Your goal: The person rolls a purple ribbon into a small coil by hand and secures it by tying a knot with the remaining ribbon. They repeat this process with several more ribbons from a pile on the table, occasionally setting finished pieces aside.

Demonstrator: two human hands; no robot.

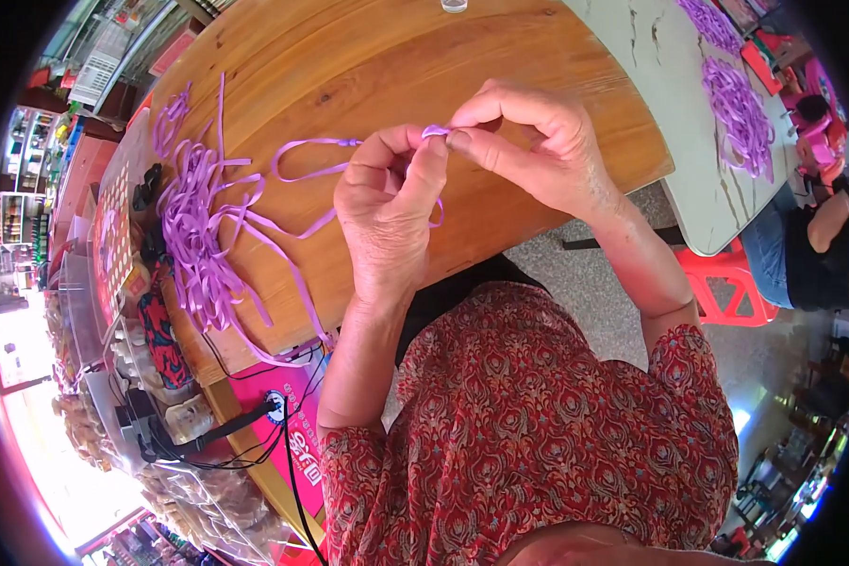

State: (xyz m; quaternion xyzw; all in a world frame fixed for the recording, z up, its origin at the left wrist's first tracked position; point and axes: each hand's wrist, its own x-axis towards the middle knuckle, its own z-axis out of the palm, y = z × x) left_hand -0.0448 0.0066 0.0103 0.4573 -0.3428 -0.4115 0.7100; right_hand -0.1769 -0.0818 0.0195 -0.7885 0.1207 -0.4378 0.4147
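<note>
Bright daylight, blown-out glare lower left (pinkish fringe), sharp centre — heavy fisheye bending, black vignette at the rim

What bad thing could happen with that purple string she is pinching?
The thin purple ribbon strip is pinched only between the fingertips of the left hand and the right hand, so it might slip out. Its loose loop trails across the round wooden table toward the heap of purple ribbon strips, so it could snag or tangle there. Some heap strands hang over the table edge and may slide off.
</note>
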